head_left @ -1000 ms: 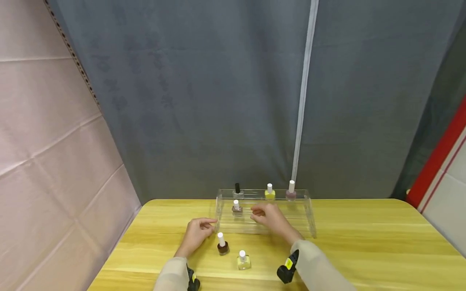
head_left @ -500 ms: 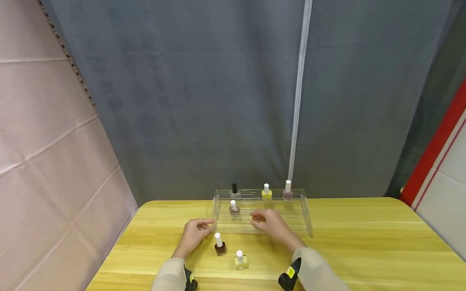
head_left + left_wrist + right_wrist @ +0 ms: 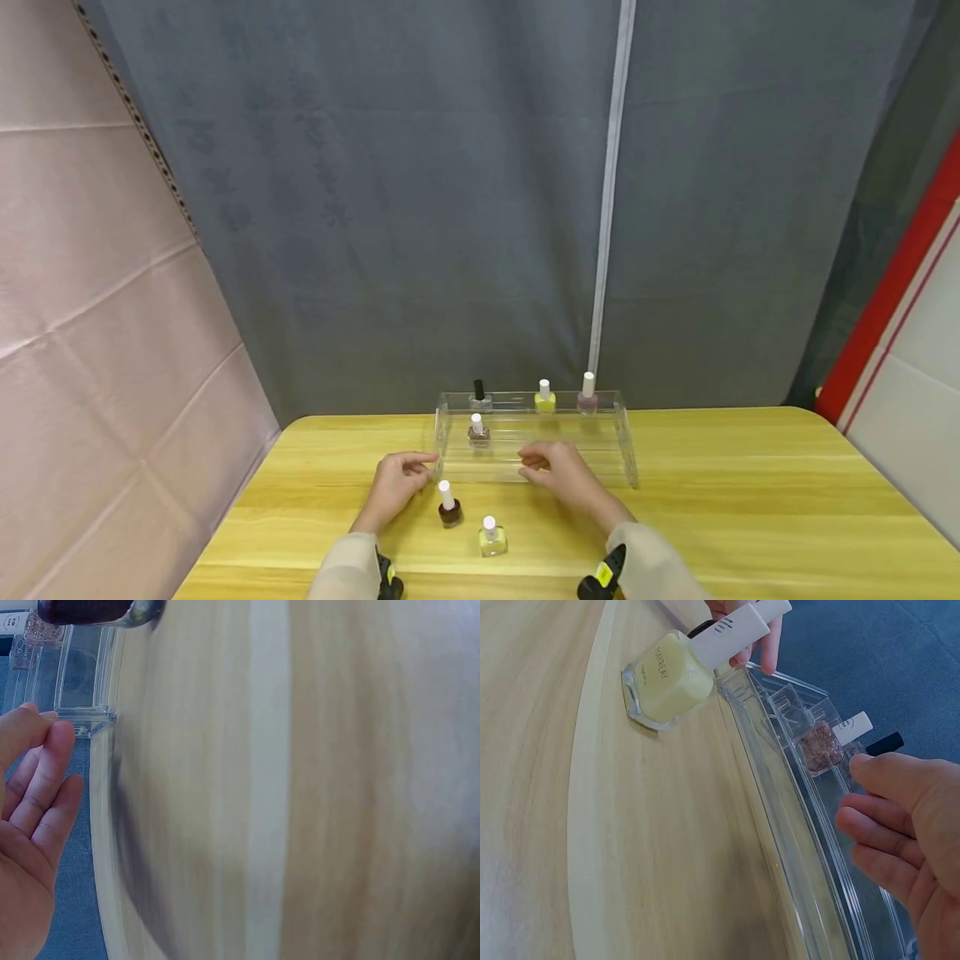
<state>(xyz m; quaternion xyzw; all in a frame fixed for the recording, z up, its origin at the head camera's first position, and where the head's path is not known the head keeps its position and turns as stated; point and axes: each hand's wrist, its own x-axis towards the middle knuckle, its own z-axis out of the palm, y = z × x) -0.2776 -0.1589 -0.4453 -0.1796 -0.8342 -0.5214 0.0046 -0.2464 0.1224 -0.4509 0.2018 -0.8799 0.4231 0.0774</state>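
The wooden counter (image 3: 735,500) carries a clear rack (image 3: 521,430). A left hand (image 3: 396,482), fingers relaxed, perhaps touches the rack's left end; the right hand (image 3: 559,472), loosely curved and empty, hovers near its front. Four polish bottles (image 3: 545,403) stand in the rack; a dark bottle (image 3: 450,513) and pale-yellow bottle (image 3: 492,543) stand before it.

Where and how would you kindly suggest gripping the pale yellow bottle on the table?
Probably by its white cap, pinched from above and the right with the right hand: the pale yellow bottle stands upright, its narrow cap above a wider body, with the dark bottle to its left.
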